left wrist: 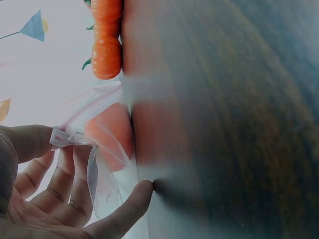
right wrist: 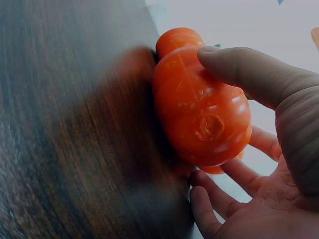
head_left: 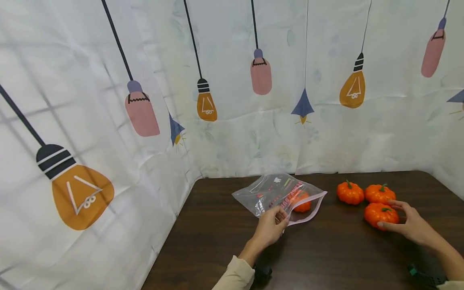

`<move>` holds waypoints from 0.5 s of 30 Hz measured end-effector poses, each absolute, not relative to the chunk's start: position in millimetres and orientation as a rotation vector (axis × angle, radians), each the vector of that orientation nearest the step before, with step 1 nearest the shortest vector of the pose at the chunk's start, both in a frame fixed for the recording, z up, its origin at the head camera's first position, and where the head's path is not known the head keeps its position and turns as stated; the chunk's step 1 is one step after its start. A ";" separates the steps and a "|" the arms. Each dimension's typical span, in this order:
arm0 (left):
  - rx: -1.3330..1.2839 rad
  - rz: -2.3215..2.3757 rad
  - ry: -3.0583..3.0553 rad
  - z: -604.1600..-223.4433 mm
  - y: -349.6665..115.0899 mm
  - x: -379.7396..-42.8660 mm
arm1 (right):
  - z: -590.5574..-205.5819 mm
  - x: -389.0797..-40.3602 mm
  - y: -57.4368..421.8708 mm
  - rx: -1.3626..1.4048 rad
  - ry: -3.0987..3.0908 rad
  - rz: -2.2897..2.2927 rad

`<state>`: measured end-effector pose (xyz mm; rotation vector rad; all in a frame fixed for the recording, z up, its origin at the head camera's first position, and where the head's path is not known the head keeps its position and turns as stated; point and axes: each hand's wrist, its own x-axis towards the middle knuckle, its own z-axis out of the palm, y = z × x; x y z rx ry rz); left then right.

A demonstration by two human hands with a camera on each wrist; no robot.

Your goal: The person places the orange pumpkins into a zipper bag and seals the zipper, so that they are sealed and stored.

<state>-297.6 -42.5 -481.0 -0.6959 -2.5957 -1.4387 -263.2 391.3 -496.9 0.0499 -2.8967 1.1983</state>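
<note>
My left hand (head_left: 270, 226) pinches the edge of a clear zip bag (head_left: 266, 196) with a pink-white seal and red print. In the left wrist view, the thumb and fingers hold the bag (left wrist: 107, 186) at its plastic slider (left wrist: 65, 138). One small orange toy pumpkin (head_left: 302, 201) lies inside the bag, near its open mouth. On the right, my right hand (head_left: 413, 223) grips another orange pumpkin (head_left: 380, 215), thumb on one side and fingers on the other. That pumpkin (right wrist: 202, 107) looks glossy and ribbed in the right wrist view, and it is close to the tabletop.
Two more orange pumpkins with green stems, one at the left (head_left: 349, 192) and one behind the gripped one (head_left: 379, 193), sit on the dark wood table (head_left: 326, 257). A white curtain (head_left: 232, 145) printed with hanging lamps stands along the table's back and left edges.
</note>
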 end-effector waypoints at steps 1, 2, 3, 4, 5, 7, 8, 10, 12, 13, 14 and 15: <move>-0.695 -1.434 -2.597 -481.2 -42.7 -297.3 | -497.3 -263.1 391.7 0.045 -2.905 1.199; -0.698 -1.432 -2.599 -481.3 -42.8 -297.2 | -497.8 -262.9 392.3 0.041 -2.912 1.202; -0.696 -1.431 -2.603 -481.4 -42.7 -297.1 | -498.1 -263.0 393.3 0.039 -2.917 1.205; -0.700 -1.426 -2.604 -481.3 -42.6 -297.2 | -498.3 -263.2 394.1 0.039 -2.920 1.209; -0.705 -1.418 -2.603 -481.4 -42.5 -297.2 | -498.5 -263.3 394.6 0.039 -2.923 1.209; -0.716 -1.403 -2.598 -481.1 -42.3 -297.2 | -499.3 -263.8 395.9 0.046 -2.933 1.205; -0.720 -1.396 -2.595 -480.9 -42.3 -297.3 | -499.4 -263.9 396.0 0.047 -2.936 1.204; -0.725 -1.387 -2.591 -480.5 -42.5 -297.1 | -499.6 -263.7 395.7 0.052 -2.939 1.205; -0.722 -1.388 -2.594 -480.0 -42.9 -296.7 | -499.6 -263.9 395.6 0.056 -2.940 1.212; -0.721 -1.387 -2.597 -480.0 -43.1 -296.5 | -499.8 -263.9 395.4 0.057 -2.940 1.214; -0.719 -1.388 -2.599 -479.9 -43.3 -296.3 | -499.2 -263.9 395.0 0.054 -2.938 1.215; -0.718 -1.389 -2.601 -480.0 -43.4 -296.2 | -499.3 -264.1 394.9 0.053 -2.939 1.216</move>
